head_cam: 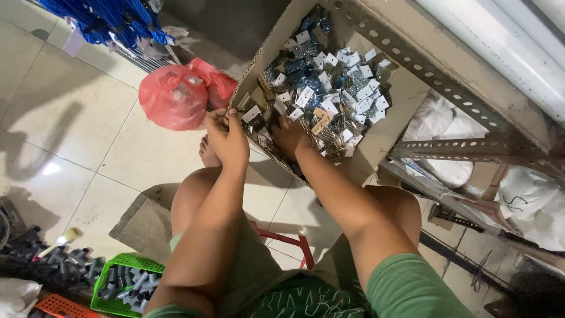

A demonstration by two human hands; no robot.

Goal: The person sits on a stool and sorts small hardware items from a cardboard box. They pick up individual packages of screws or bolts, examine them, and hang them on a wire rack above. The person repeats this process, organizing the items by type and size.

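An open cardboard box (395, 112) on the floor holds several small metal keys or hardware pieces (329, 88) with white card tags. My left hand (226, 138) is at the box's near left edge, fingers closed around a small bunch of tagged pieces. My right hand (289, 138) reaches into the box with its fingers buried in the pile; whether it grips anything is hidden. I sit with bare knees on either side of my arms, one foot (207, 154) on the tiles just below the box.
A red plastic bag (175, 97) lies left of the box. A perforated metal rack (447, 76) with white sacks (441, 126) stands at right. A green basket (126, 282) of grey pipe fittings, loose fittings, blue rope (100, 17) and a red stool frame (291, 242) surround me.
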